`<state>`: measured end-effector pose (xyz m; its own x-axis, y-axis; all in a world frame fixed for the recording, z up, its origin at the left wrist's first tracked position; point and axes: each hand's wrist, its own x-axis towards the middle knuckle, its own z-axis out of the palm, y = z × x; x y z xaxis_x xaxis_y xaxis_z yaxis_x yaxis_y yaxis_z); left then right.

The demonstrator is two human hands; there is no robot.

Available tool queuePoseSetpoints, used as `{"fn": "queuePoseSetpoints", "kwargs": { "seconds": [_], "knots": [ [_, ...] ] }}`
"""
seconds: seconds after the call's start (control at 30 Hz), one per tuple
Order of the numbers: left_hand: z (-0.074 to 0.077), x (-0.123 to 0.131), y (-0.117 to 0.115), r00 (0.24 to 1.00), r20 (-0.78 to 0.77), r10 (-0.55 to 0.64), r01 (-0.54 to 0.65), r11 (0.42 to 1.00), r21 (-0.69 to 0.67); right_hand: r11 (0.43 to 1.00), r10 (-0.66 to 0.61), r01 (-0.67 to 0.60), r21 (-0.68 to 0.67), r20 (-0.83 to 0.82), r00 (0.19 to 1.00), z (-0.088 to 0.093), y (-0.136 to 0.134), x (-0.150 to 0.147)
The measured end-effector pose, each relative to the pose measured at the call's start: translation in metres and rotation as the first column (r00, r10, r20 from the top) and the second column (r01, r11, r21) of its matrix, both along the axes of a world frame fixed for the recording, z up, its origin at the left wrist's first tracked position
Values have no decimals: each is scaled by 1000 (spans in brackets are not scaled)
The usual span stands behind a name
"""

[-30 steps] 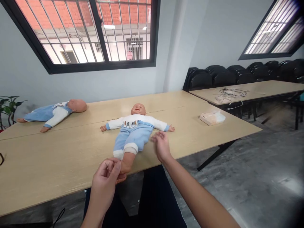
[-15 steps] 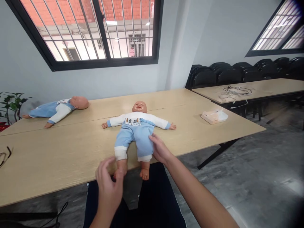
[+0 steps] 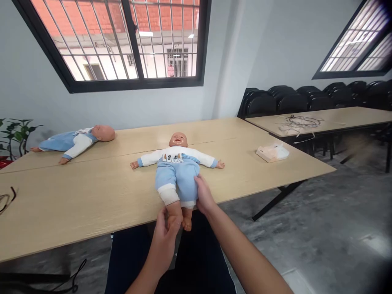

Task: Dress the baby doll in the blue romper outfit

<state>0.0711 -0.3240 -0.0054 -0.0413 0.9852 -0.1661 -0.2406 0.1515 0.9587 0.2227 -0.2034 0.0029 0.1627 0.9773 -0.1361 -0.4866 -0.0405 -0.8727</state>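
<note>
The baby doll [image 3: 177, 171], in a white top and pale blue trousers with its arms spread, lies on its back at the table's [image 3: 92, 204] near edge. Its feet overhang, which likely leaves the legs free to handle. The left hand [image 3: 165, 241] clasps one bare shin. The right hand [image 3: 203, 198] lies against the other trouser leg; whether it grips, I cannot tell. A second doll [image 3: 76, 141] lies toward the far left corner.
</note>
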Motion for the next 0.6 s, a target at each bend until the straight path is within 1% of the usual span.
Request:
{"fn": "queuePoseSetpoints", "kwargs": {
  "seconds": [0.07, 0.13, 0.2, 0.23, 0.3, 0.37, 0.5, 0.6],
  "knots": [
    [10, 4, -2, 976, 217, 1, 9, 999, -45, 1000, 3, -3, -2, -46, 999, 2, -1, 1],
    [19, 5, -1, 908, 418, -36, 66, 996, -59, 1000, 16, -16, 2, -87, 996, 3, -1, 2],
    [28, 4, 2, 831, 547, -101, 174, 981, -83, 1000, 27, -26, 12, -97, 995, 2, -1, 3],
    [31, 4, 4, 805, 583, -108, 211, 971, -112, 999, 32, -31, 17, -94, 995, 2, 0, 4],
    [35, 5, 7, 785, 614, -80, 234, 956, -175, 999, 44, -42, 27, -94, 995, 1, 0, 6],
    [35, 9, 10, 781, 619, -86, 255, 948, -190, 997, 71, -68, 32, -113, 991, 2, 0, 8],
    [26, 19, 15, 780, 593, -202, 338, 932, -127, 983, 183, -183, 17, -143, 973, 6, -3, 12],
    [18, 25, 19, 758, 600, -253, 410, 902, -137, 974, 224, -221, 47, -74, 972, 6, -6, 13]
  ]
}}
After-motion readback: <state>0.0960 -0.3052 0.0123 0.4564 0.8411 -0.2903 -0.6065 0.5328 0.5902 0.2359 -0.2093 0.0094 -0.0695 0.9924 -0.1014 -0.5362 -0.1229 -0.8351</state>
